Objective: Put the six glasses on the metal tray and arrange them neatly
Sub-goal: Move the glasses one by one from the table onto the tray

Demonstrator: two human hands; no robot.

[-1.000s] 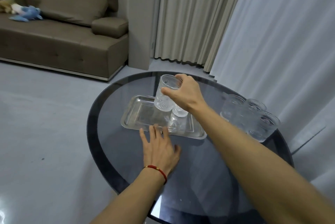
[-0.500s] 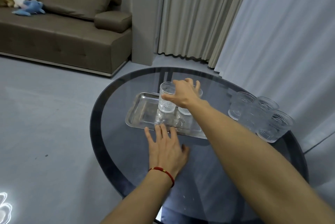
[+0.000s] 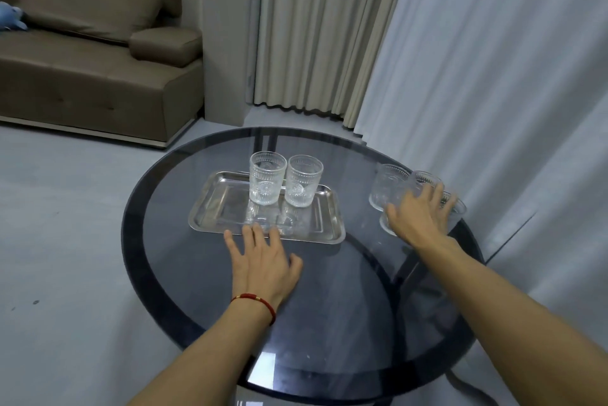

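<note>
Two glasses (image 3: 284, 182) stood on the metal tray (image 3: 227, 208) at frame centre. The left hand (image 3: 263, 261) lay flat beside its rim. The right hand (image 3: 419, 216), fingers spread, covered the remaining glasses (image 3: 388, 185) at right; next, closing the grip on one.

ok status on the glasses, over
Left hand flat, steadying metal tray. Two glasses on it. Right hand reaching cluster of glasses, blurred. Nothing blocking.
</note>
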